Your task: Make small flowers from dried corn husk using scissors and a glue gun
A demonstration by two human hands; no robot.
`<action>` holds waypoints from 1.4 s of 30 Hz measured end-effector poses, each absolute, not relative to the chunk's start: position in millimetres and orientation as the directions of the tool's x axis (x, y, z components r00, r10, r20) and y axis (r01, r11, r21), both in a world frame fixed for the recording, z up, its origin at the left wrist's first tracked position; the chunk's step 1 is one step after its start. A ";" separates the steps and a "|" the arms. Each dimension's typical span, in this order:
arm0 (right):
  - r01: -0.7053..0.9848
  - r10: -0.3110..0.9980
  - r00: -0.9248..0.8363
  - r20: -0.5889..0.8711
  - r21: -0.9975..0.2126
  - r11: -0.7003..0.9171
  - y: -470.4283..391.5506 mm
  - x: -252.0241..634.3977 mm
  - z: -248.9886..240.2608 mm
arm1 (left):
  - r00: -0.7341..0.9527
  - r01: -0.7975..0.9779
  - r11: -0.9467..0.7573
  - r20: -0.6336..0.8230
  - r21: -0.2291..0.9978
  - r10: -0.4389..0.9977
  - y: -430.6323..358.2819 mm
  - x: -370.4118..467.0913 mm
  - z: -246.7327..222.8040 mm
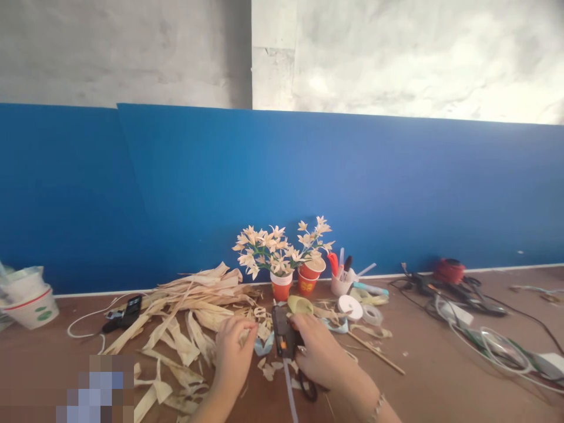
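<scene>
Clasped in the right hand (319, 348) at lower centre: the gun (279, 329). Apart from that, just to its left, the left hand (233, 346), fingers curled close to the thumb; impossible to tell whether gripping anything.

Possible burn or scorch, if hot at the tip, with left fingers and dry husks (211, 283) nearby. Possible toppling of the red cups (282, 289) at centre, from too hard a push forward. Possible drips on loose scraps (268, 371) at lower centre.

Counted: one gun, one stick (289, 385) in its rear; two red cups; one white cup (340, 286) and two rolls (355, 311), right of centre; one rod (379, 353), lower right. Husks, scraps, flowers (267, 239): too overlapped to count.
</scene>
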State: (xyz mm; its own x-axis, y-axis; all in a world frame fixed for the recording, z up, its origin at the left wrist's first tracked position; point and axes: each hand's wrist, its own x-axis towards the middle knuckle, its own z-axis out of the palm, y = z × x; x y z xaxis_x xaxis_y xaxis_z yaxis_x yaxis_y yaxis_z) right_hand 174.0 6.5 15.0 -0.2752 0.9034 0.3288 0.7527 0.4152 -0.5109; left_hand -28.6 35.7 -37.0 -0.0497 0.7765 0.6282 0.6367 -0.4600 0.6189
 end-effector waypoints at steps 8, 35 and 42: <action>0.808 0.988 -0.079 0.133 -0.571 0.142 14.7 257.8 19.3 | -0.213 0.567 -0.370 0.565 0.736 0.797 37.4 -31.4 -42.7; 0.779 0.825 -0.551 0.125 -0.278 0.562 22.4 113.2 -17.7 | -0.258 0.533 -0.370 0.562 0.761 0.786 34.1 -27.8 -41.8; 0.535 0.925 -0.339 0.173 -0.773 0.340 36.3 124.8 -21.3 | -0.247 0.526 -0.368 0.551 0.767 0.797 35.0 -26.6 -45.6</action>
